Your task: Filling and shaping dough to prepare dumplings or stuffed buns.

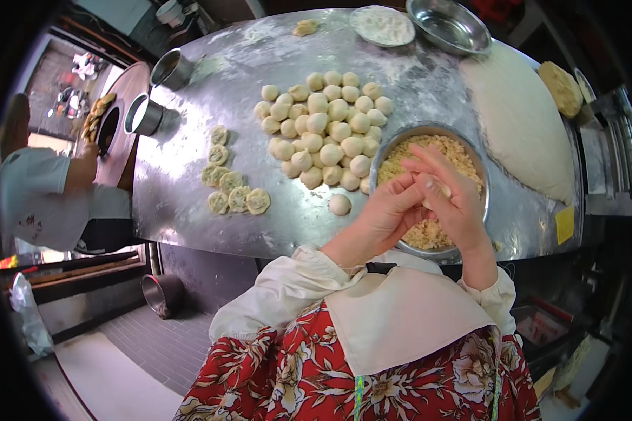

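Above a metal bowl (485, 179) of crumbly yellowish filling (429, 234), my left hand (392, 213) and my right hand (450, 197) meet around a small piece of pale dough (438, 196). The fingers of both hands hide part of the dough. A single dough ball (340, 204) lies on the steel table just left of my left hand. Beyond it spreads a large cluster of round dough balls (331, 154). Further left sit several flat dough pieces (238, 199) with crimped, yellowish tops.
A large dough slab (516, 116) covers the right of the steel table (189, 226). At the far edge stand a plate of flour (382, 25) and an empty steel bowl (447, 23). Two metal pots (144, 117) are at the left. A co-worker (47, 189) stands beyond them by a round oven opening.
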The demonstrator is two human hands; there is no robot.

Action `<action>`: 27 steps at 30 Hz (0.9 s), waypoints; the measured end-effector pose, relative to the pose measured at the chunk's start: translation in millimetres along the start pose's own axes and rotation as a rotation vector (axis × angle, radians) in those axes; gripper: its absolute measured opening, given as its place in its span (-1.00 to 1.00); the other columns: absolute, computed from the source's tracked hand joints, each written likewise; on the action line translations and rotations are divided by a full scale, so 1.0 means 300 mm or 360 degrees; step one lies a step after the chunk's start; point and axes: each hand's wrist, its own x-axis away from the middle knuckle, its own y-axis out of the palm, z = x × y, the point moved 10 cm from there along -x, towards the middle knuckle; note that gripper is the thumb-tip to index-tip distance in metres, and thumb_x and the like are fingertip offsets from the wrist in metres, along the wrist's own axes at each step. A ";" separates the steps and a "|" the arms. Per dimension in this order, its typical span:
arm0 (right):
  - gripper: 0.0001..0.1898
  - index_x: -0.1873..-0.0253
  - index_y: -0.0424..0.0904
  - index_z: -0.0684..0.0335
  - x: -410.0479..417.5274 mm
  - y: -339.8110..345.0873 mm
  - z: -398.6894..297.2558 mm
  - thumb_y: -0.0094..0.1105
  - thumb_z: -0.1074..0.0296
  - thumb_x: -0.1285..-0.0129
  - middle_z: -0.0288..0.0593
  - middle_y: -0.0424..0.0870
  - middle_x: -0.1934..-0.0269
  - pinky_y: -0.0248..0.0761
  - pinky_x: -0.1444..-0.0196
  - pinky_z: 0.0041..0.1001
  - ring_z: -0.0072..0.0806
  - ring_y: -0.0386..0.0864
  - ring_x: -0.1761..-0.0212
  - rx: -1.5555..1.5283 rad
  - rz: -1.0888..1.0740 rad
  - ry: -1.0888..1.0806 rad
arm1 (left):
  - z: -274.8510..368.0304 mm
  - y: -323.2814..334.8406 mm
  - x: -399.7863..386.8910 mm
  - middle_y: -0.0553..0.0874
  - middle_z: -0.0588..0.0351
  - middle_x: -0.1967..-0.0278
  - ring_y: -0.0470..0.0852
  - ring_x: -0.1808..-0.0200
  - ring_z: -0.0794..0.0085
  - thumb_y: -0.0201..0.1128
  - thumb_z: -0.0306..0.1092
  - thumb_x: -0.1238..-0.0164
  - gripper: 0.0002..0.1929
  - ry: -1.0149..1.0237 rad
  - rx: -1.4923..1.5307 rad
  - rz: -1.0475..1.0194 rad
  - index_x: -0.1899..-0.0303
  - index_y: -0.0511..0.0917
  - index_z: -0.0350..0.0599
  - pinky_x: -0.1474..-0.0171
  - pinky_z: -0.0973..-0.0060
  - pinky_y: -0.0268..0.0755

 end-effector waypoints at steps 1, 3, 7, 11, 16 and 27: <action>-0.57 -0.34 0.41 0.33 -0.010 0.036 0.003 -0.03 0.30 -0.47 0.02 0.75 0.15 0.23 -0.37 -0.33 -0.29 0.69 0.00 0.0157 -0.0174 0.0011 | -0.005 0.008 0.005 0.68 0.20 0.11 0.67 0.11 0.55 0.12 -0.24 -0.54 -0.73 0.0005 0.0059 -0.0079 -0.08 0.52 -0.19 0.02 0.54 0.56; -0.62 -0.28 0.49 0.33 0.009 0.052 0.049 -0.07 0.31 -0.48 0.00 0.77 0.24 0.29 -0.34 -0.29 -0.23 0.74 0.17 -0.0158 0.0033 0.0325 | 0.005 0.002 0.027 0.66 0.17 0.06 0.65 0.07 0.53 0.05 -0.21 -0.58 -0.72 0.0067 0.0053 -0.0007 -0.09 0.51 -0.19 0.04 0.53 0.56; -0.52 -0.43 0.26 0.30 -0.040 0.120 0.056 -0.08 0.27 -0.50 0.06 0.69 0.01 0.10 -0.46 -0.25 -0.23 0.58 -0.17 -0.0010 -0.0040 0.0206 | 0.064 -0.038 0.059 0.59 0.10 -0.06 0.58 -0.08 0.47 -0.04 -0.24 -0.61 -0.66 0.0139 -0.0023 0.0120 -0.22 0.44 -0.21 -0.01 0.46 0.53; -0.39 -0.54 -0.01 0.29 -0.046 0.206 0.063 -0.07 0.22 -0.51 0.04 0.29 -0.44 -0.13 -0.54 -0.25 -0.27 0.24 -0.47 -0.0587 -0.0123 0.0086 | 0.303 -0.229 0.127 0.63 0.14 0.03 0.60 0.08 0.51 0.03 -0.29 -0.55 -0.62 0.0518 -0.0702 0.0720 -0.29 0.43 -0.20 0.05 0.54 0.49; -0.42 -0.51 0.08 0.30 0.001 0.146 0.163 -0.04 0.26 -0.51 -0.04 0.15 -0.50 0.08 -0.46 -0.31 -0.27 0.28 -0.44 -0.0217 -0.0216 0.0354 | 0.765 -0.434 0.288 0.70 0.04 0.09 0.65 0.08 0.24 0.13 -0.30 -0.44 -0.60 0.1453 -0.2482 0.1453 -0.24 0.48 -0.20 -0.04 0.36 0.46; -0.60 -0.34 0.38 0.32 0.254 -0.408 0.376 0.02 0.46 -0.45 -0.04 0.67 -0.05 0.41 -0.14 -0.54 -0.51 0.59 -0.06 0.0215 0.0702 0.0835 | 1.386 -1.396 0.655 0.70 -0.15 0.12 0.70 0.10 0.16 0.34 0.11 -0.14 -0.44 -0.0367 -0.2449 0.2140 0.12 0.66 -0.31 0.15 0.31 0.55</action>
